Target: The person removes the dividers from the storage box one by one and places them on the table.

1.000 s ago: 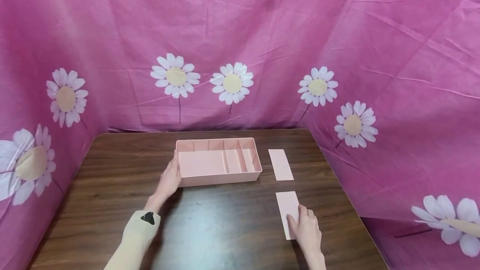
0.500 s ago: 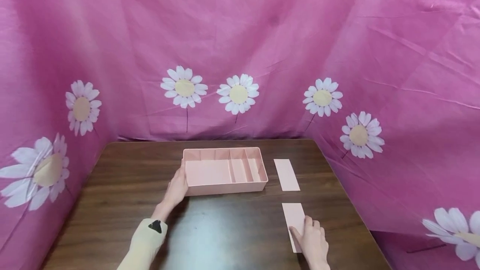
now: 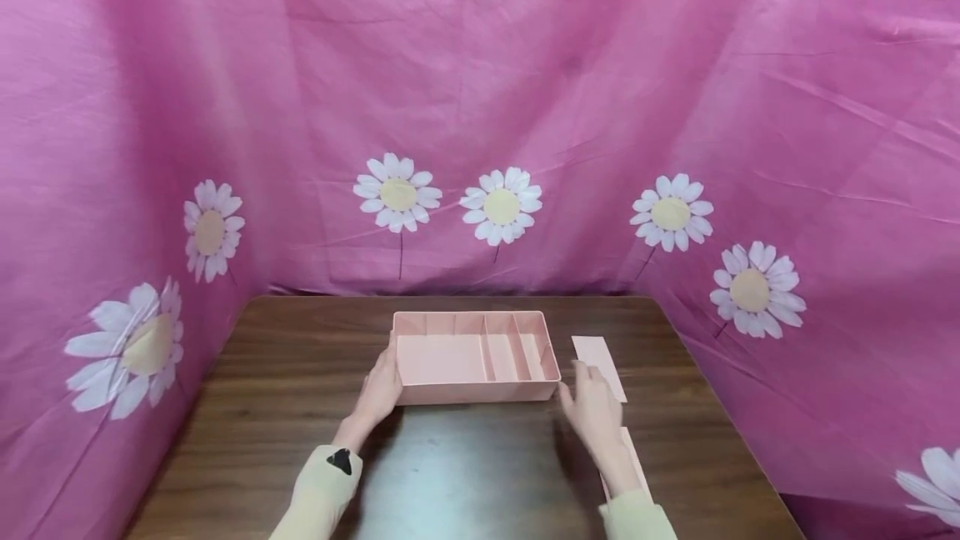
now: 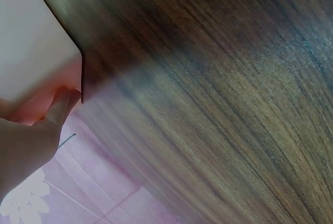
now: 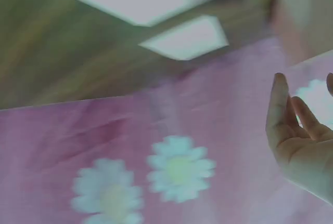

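Note:
A pink divided box (image 3: 480,392) stands on the table with one wide compartment on the left and narrower ones on the right. My left hand (image 3: 378,386) rests against its left end, fingers laid along the end wall in the left wrist view. Beside the box's front right corner is my right hand (image 3: 592,415), fingers loosely spread and nothing in them. It partly covers a flat pink rectangular panel (image 3: 603,361) lying right of the box. A second such panel (image 3: 634,463) lies nearer, mostly hidden under the right forearm. The right wrist view shows both panels (image 5: 192,37).
The brown wood-grain table (image 3: 300,357) has its back edge close to a pink curtain (image 3: 480,90) printed with white daisies. The same curtain hangs along the left and right sides.
My right hand has let go of the nearer panel and moved forward and left to the box's right corner. The left hand stays at the box's left end. The head view has shifted.

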A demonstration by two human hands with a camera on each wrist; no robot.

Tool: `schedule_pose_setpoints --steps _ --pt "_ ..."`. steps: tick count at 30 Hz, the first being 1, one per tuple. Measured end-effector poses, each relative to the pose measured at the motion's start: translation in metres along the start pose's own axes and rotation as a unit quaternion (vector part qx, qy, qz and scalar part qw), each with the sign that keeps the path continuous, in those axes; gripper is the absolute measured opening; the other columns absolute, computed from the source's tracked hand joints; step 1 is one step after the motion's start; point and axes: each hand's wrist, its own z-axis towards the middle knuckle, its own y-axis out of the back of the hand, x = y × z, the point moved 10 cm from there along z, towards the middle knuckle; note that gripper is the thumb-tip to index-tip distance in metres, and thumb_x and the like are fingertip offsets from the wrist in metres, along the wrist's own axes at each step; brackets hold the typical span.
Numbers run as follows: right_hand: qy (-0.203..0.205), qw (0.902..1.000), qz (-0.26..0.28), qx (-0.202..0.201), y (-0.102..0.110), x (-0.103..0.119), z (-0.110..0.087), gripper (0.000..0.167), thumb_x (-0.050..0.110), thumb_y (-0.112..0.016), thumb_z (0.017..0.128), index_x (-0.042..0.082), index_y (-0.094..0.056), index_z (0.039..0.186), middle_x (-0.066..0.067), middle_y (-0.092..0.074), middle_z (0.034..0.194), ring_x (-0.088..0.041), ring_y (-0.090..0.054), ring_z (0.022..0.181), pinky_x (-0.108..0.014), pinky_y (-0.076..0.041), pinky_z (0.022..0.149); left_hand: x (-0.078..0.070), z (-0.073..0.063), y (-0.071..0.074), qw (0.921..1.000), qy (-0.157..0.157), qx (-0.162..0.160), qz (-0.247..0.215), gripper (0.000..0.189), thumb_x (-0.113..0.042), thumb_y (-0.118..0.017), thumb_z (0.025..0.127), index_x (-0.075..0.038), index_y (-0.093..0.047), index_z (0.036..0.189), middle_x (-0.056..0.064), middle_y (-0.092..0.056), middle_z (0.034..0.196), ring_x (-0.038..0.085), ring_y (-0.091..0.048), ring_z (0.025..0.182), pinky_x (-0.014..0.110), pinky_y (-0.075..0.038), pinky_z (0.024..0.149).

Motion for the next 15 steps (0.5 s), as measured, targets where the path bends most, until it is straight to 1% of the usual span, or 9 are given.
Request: schedule_pose_setpoints --steps 3,5,7,8,11,12,15 --pt "0.047 0.9987 0.017 -0.002 -0.017 0.035 0.019 0.034 0.015 -0.074 0.082 0.0 -0.064 0.111 -0.02 -0.069 0.095 -0.041 -0.068 0.081 -0.053 -0.056 0.06 -0.001 -0.003 -0.001 1.0 -0.005 -0.006 0.001 0.054 -0.003 -0.036 0.103 0.004 -0.023 0.155 0.031 -0.049 0.143 0.047 -0.054 0.125 0.061 -0.048 0.098" --pt "0.062 0.9976 0.027 0.012 -0.03 0.054 0.027 0.033 0.016 -0.074 0.083 0.001 -0.065 0.11 -0.019 -0.07 0.095 -0.041 -0.069 0.08 -0.053 -0.056 0.059 0.0 -0.006 -0.002 1.0 -0.006 -0.006 0.001 0.053 -0.003 -0.037 0.103 0.005 -0.024 0.154 0.031 -0.049 0.143 0.046 -0.054 0.125 0.06 -0.048 0.098" --pt "0.067 0.9968 0.031 0.029 -0.044 0.069 0.034 0.034 0.018 -0.074 0.083 0.003 -0.065 0.112 -0.017 -0.071 0.097 -0.041 -0.07 0.081 -0.052 -0.056 0.058 -0.001 -0.008 -0.003 0.9999 -0.009 -0.008 0.001 0.054 -0.001 -0.038 0.102 0.005 -0.025 0.154 0.031 -0.05 0.142 0.046 -0.055 0.125 0.06 -0.049 0.097" --pt "0.069 0.9964 0.034 0.036 -0.051 0.075 0.038 0.034 0.018 -0.074 0.083 0.002 -0.065 0.111 -0.017 -0.072 0.097 -0.04 -0.07 0.081 -0.051 -0.056 0.058 0.0 -0.008 -0.004 0.9999 -0.008 -0.006 -0.001 0.054 -0.001 -0.038 0.102 0.005 -0.024 0.154 0.031 -0.049 0.142 0.046 -0.055 0.125 0.06 -0.048 0.097" --pt "0.08 0.9951 0.034 0.047 -0.068 0.091 0.045 0.03 0.017 -0.073 0.082 0.001 -0.065 0.107 -0.016 -0.073 0.092 -0.037 -0.07 0.079 -0.047 -0.056 0.059 -0.002 -0.007 -0.002 0.9997 -0.018 -0.014 -0.001 0.055 0.001 -0.04 0.1 0.006 -0.025 0.153 0.031 -0.051 0.14 0.046 -0.057 0.122 0.059 -0.05 0.095" --pt "0.083 0.9948 0.032 0.049 -0.073 0.094 0.048 0.029 0.017 -0.073 0.082 0.001 -0.065 0.105 -0.015 -0.073 0.09 -0.035 -0.07 0.078 -0.046 -0.055 0.058 -0.004 -0.006 0.0 0.9996 -0.023 -0.018 -0.001 0.055 0.002 -0.041 0.099 0.007 -0.026 0.152 0.031 -0.051 0.139 0.046 -0.057 0.121 0.059 -0.05 0.094" --pt "0.09 0.9941 0.034 0.05 -0.083 0.102 0.053 0.024 0.015 -0.073 0.082 0.0 -0.065 0.099 -0.015 -0.072 0.082 -0.033 -0.069 0.071 -0.043 -0.055 0.056 -0.005 -0.003 0.003 0.9995 -0.022 -0.022 -0.004 0.056 0.001 -0.04 0.1 0.006 -0.026 0.153 0.031 -0.052 0.139 0.046 -0.058 0.12 0.059 -0.05 0.094"
